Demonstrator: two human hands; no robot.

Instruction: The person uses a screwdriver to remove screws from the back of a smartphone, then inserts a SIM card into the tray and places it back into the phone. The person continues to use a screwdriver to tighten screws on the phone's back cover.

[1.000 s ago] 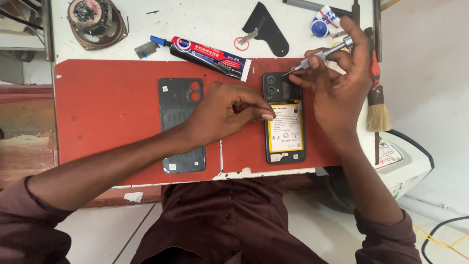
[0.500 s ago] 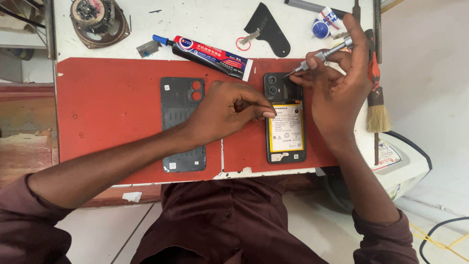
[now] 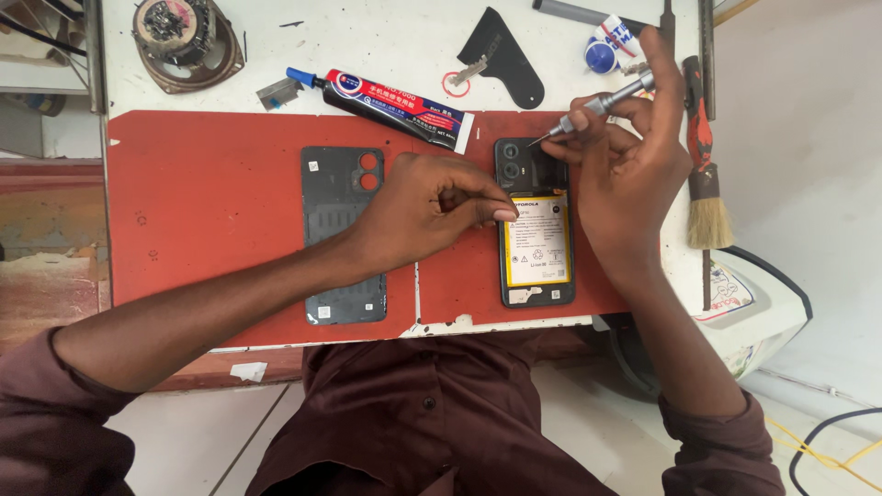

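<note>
The red work mat [image 3: 202, 211] covers the near part of the bench [image 3: 386, 46]. Near the mat's near edge, right of centre, lies an opened smartphone [image 3: 536, 225], back cover removed, yellow-labelled battery exposed. The left hand [image 3: 427, 207] rests on the mat just beside the phone, fingers curled together, fingertips pressing the phone's left edge. Left of this hand lies the detached dark back cover [image 3: 340, 234], inner face up. The right hand [image 3: 634, 165] pinches a precision screwdriver [image 3: 597, 106] between thumb and fingers; its tip touches the phone's far end beside the camera module. At the mat's far edge lies an adhesive tube [image 3: 386, 106]. A brush [image 3: 706, 184] lies along the bench's right edge. A black plastic pry tool [image 3: 501, 55] lies toward the bench's far edge.
</note>
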